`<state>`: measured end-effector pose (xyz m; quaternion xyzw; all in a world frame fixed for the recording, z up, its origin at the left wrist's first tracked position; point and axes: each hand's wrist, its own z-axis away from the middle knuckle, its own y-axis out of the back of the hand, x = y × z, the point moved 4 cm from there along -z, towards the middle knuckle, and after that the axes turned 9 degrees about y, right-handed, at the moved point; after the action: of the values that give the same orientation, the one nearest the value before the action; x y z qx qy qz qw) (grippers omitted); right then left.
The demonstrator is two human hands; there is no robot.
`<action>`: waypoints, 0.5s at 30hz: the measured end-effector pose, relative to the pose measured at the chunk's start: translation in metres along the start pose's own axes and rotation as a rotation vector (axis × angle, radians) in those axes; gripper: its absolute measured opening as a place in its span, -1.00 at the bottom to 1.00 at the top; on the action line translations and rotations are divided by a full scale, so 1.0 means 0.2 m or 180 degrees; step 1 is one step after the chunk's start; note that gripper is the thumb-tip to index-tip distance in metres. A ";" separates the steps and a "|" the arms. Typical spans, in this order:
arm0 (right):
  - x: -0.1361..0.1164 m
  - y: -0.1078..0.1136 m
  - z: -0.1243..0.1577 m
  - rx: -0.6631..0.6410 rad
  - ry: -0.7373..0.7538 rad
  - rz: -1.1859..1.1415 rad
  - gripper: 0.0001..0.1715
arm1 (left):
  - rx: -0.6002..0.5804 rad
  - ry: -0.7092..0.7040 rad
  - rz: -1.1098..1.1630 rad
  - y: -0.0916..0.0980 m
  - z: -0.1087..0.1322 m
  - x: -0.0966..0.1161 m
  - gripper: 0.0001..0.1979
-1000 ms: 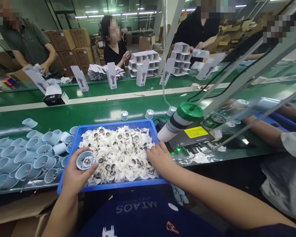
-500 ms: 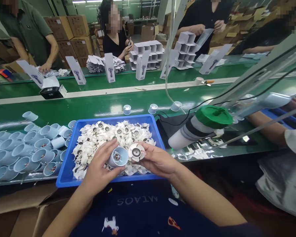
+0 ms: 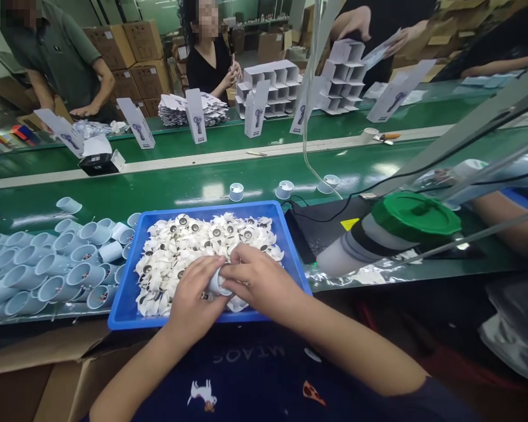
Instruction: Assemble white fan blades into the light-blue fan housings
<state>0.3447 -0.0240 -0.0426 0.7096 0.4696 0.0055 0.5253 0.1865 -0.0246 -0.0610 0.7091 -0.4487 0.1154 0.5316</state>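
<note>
Over blue tray (image 3: pixel 136 323), toward near edge, we're gripping cup (image 3: pixel 215 284) in left hand (image 3: pixel 194 293); right hand's (image 3: pixel 261 278) grasp hidden; crooked pushing could be tipping it.

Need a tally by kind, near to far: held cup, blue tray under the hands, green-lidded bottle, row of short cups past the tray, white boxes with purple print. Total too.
Held cup: 1
Blue tray: 1
Green-lidded bottle: 1
Short cups in the row: 3
White boxes with purple print: 6
Total: 12
</note>
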 end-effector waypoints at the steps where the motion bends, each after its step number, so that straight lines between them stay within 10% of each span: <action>1: 0.01 0.02 0.01 0.0176 0.0047 -0.0200 -0.90 | -0.0027 -0.0039 0.0071 0.01 0.00 0.00 -0.49; 8: 0.11 0.26 0.34 0.1639 -0.0063 -0.0417 -0.75 | -0.0182 -0.0535 0.0057 0.21 -0.30 -0.18 -0.61; 15: 0.07 0.19 0.44 0.1671 -0.0177 -0.0623 -0.86 | -0.0533 0.1050 -0.1506 0.07 -1.10 -0.52 -0.42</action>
<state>0.4218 -0.0799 -0.0599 0.7725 0.5067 -0.1865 0.3342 0.1848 0.2167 -0.0297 0.7194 -0.1865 0.0645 0.6660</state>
